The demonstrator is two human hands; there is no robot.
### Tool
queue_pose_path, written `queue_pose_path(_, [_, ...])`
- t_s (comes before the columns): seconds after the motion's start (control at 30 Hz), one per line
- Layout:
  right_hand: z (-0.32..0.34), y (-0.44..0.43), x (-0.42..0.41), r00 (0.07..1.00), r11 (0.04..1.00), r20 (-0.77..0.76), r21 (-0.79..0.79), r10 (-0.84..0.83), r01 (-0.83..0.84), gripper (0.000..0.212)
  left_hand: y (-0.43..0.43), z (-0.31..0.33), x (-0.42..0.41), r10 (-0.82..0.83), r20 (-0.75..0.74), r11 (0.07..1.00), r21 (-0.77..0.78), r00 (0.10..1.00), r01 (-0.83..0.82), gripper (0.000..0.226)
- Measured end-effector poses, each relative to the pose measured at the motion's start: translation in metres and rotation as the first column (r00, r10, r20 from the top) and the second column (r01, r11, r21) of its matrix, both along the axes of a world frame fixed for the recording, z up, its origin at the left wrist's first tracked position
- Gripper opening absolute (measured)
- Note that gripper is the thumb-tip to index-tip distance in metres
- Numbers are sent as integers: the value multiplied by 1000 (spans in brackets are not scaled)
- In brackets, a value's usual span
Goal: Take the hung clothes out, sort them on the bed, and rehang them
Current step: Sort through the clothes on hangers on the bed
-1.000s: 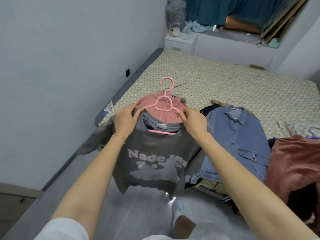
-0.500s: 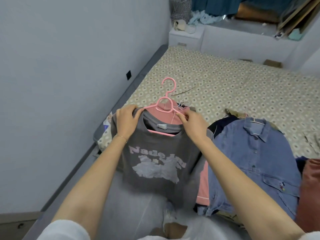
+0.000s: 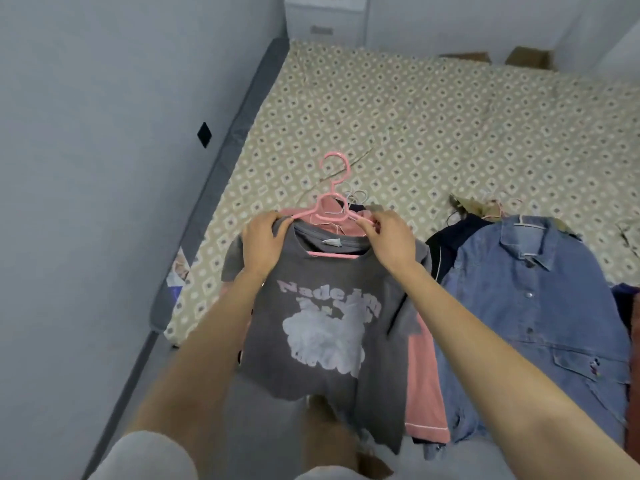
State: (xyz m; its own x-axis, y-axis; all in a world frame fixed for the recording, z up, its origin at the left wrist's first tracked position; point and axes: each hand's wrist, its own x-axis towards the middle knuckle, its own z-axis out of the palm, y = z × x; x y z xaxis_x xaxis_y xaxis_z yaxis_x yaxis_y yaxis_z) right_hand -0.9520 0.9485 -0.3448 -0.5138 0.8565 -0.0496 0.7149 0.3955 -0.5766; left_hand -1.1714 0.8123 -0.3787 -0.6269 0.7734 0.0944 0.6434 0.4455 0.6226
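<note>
A grey printed T-shirt [image 3: 322,327] hangs on a pink hanger [image 3: 331,188] in front of me, over the near edge of the bed [image 3: 433,109]. My left hand [image 3: 261,242] grips the shirt's left shoulder over the hanger arm. My right hand [image 3: 389,239] pinches the right hanger arm and holds the shirt's other shoulder. Under the shirt lies a pink garment [image 3: 424,386]. To its right a blue denim jacket [image 3: 540,306] is spread on the bed, with a dark garment [image 3: 446,247] beneath it.
A grey wall [image 3: 104,168] runs along the left of the bed, with a dark bed frame edge [image 3: 221,161]. A white cabinet [image 3: 322,15] stands at the far end. More clothes lie at the right edge [image 3: 632,313].
The view has tilted down and shifted right to left across the clothes; the shirt on its hanger is held lower over the pink garment. Both hands keep their hold.
</note>
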Motion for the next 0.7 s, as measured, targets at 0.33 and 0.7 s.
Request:
queue_pose_path(0.33, [-142,94,-54,985,984,116,-107,-128,140,18,113,-140,-66,-157,102,987,-27,982,161,25])
queue_pose_path(0.7, [-243,116,-60,955,970,291,-205,-65,128,31,139,-262,-71,-154,57,964,-211,986,163,48])
